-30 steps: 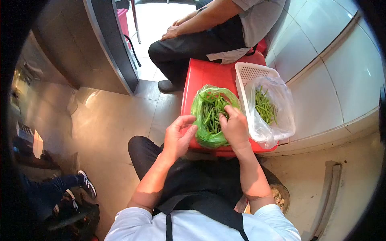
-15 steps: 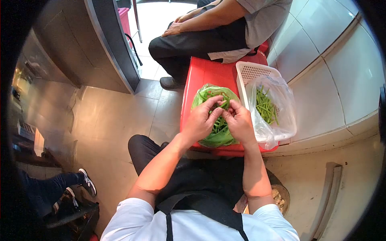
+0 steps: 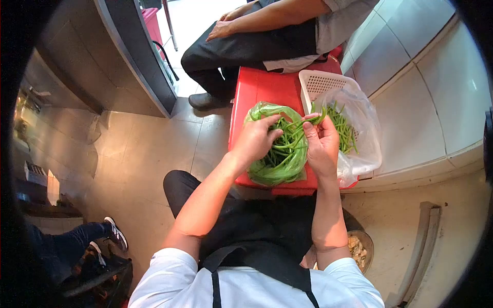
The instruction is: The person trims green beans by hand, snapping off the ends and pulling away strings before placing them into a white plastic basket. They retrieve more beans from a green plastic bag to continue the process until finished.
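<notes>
My right hand [image 3: 323,146] pinches a few green beans [image 3: 319,117] between thumb and fingertips, above the gap between the bag and the basket. My left hand [image 3: 257,138] lies over the left side of a green plastic bag [image 3: 275,177], its thumb and fingers apart and nothing visibly gripped. Long green beans [image 3: 288,139] fill that bag. To the right, shorter bean pieces [image 3: 343,128] lie in a clear plastic bag [image 3: 367,115] set inside a white basket [image 3: 321,81].
Bag and basket stand on a red bench [image 3: 267,84], where another person [image 3: 246,49] sits at the far end. A tiled wall [image 3: 411,102] borders the right side. Low by my right arm is a round container [image 3: 368,251]. Another person's leg [image 3: 82,238] shows at lower left.
My hands, close together over the green bag before, have parted. The right hand has moved right with beans in its fingers; the left has opened over the bag.
</notes>
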Demonstrator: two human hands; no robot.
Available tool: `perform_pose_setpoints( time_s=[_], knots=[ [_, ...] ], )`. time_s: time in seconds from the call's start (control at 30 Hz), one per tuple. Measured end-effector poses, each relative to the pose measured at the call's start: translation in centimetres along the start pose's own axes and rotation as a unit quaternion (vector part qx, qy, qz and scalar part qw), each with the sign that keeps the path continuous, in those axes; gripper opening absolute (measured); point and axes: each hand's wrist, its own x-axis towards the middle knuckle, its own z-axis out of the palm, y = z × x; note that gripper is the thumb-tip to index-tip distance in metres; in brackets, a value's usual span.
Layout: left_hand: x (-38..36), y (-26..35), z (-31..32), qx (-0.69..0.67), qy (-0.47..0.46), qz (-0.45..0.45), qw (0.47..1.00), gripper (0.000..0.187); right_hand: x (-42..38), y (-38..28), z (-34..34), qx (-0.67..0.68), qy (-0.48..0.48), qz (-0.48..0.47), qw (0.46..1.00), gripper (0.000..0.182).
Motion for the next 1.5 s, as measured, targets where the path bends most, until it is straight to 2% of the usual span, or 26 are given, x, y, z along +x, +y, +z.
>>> perform_pose_setpoints(
  time_s=[0.03, 0.17, 0.3, 0.33, 0.43, 0.47, 0.57, 0.63, 0.7, 0.73, 0.8, 0.87, 0.9, 0.93, 0.97, 1.03, 1.07, 1.1, 1.17, 1.23, 1.3, 1.4, 1.47, 1.5],
  knots=[
    [0.2, 0.0, 0.1, 0.023, -0.003, 0.049, 0.999, 0.042, 0.2, -0.2, -0.2, -0.003, -0.005, -0.007, 1.000, 0.008],
    [0.6, 2.9, -2.9, 0.012, -0.060, -0.118, 0.991, 0.042, 0.6, -0.7, -1.6, -0.007, -0.024, -0.021, 0.999, 0.008],
    [0.9, 3.3, -3.4, -0.118, -0.029, -0.056, 0.991, 0.041, 0.7, -1.3, -1.6, 0.057, -0.057, -0.026, 0.996, 0.010],
    [1.1, 3.4, -3.5, -0.175, -0.085, -0.058, 0.979, 0.046, 0.7, -1.4, -1.4, 0.072, -0.068, -0.028, 0.995, 0.010],
    [0.9, 4.5, -3.5, -0.214, -0.165, 0.035, 0.962, 0.053, 0.9, -1.4, -0.8, 0.101, -0.095, -0.034, 0.990, 0.011],
    [0.5, 5.1, -3.7, -0.241, -0.205, 0.022, 0.949, 0.056, 0.9, -1.2, -0.6, 0.102, -0.099, -0.033, 0.989, 0.011],
    [-0.8, 5.1, -2.2, -0.138, -0.161, 0.035, 0.977, 0.052, 0.9, 0.0, 0.1, 0.117, -0.089, -0.016, 0.989, 0.010],
    [-1.5, 3.5, 0.1, -0.170, -0.111, -0.026, 0.979, 0.041, 1.0, 1.6, 0.2, 0.141, -0.069, 0.013, 0.987, 0.010],
    [-1.7, 2.7, 1.2, -0.153, -0.061, -0.074, 0.984, 0.036, 1.4, 2.2, 0.5, 0.092, -0.023, -0.018, 0.995, 0.007],
    [-1.5, 2.3, 1.4, -0.144, -0.080, -0.119, 0.979, 0.027, 1.6, 2.1, 0.5, 0.085, 0.008, -0.030, 0.996, 0.007],
    [-1.4, 1.5, 1.5, -0.248, -0.076, -0.188, 0.947, 0.024, 2.2, 1.0, 0.1, 0.073, 0.070, -0.039, 0.994, 0.005],
    [-1.2, 0.1, 1.9, -0.385, -0.077, -0.228, 0.891, 0.021, 2.3, -0.9, -1.0, 0.093, 0.026, -0.014, 0.995, 0.006],
    [-0.9, 0.2, 1.4, -0.465, -0.060, -0.266, 0.842, 0.022, 2.3, -1.8, -1.4, 0.102, 0.004, -0.001, 0.995, 0.007],
    [-0.7, 0.6, 0.9, -0.541, -0.042, -0.301, 0.784, 0.022, 2.1, -2.5, -1.7, 0.028, -0.057, 0.021, 0.998, 0.010],
    [-0.6, 0.8, 0.6, -0.612, -0.022, -0.333, 0.717, 0.023, 1.8, -2.4, -1.5, 0.014, -0.099, 0.066, 0.993, 0.011],
    [-0.5, 1.1, 0.8, -0.638, -0.019, -0.341, 0.690, 0.025, 1.0, -2.0, -0.4, -0.014, -0.181, 0.155, 0.971, 0.015],
    [-0.5, 2.0, 1.0, -0.655, -0.016, -0.340, 0.675, 0.025, 0.6, 0.5, 0.2, 0.039, -0.169, 0.129, 0.976, 0.021],
    [-0.7, 2.5, 1.2, -0.671, -0.012, -0.341, 0.659, 0.025, -0.3, 0.6, 1.1, 0.030, -0.128, 0.123, 0.984, 0.026],
    [-1.7, 2.1, 1.7, -0.673, -0.031, -0.321, 0.665, 0.027, -1.1, 1.9, 1.6, -0.076, -0.059, 0.115, 0.989, 0.034],
    [-2.5, 2.0, 2.1, -0.660, -0.025, -0.324, 0.677, 0.028, -1.7, 2.3, 1.8, -0.132, -0.041, 0.065, 0.988, 0.038],
    [-2.9, 2.0, 1.6, -0.687, -0.053, -0.295, 0.662, 0.025, -2.0, 3.2, 1.8, -0.156, -0.023, 0.023, 0.987, 0.039],
    [-3.5, 2.8, 0.6, -0.679, -0.063, -0.303, 0.666, 0.027, -2.4, 1.6, 1.3, -0.087, -0.054, 0.098, 0.990, 0.033],
    [-3.7, 3.6, 0.1, -0.659, -0.069, -0.323, 0.675, 0.028, -2.6, 3.5, 0.2, -0.185, -0.082, 0.013, 0.979, 0.036],
    [-3.7, 3.7, 0.0, -0.649, -0.071, -0.329, 0.682, 0.029, -2.9, 3.4, 0.2, -0.169, -0.083, 0.018, 0.982, 0.037]
  ],
)
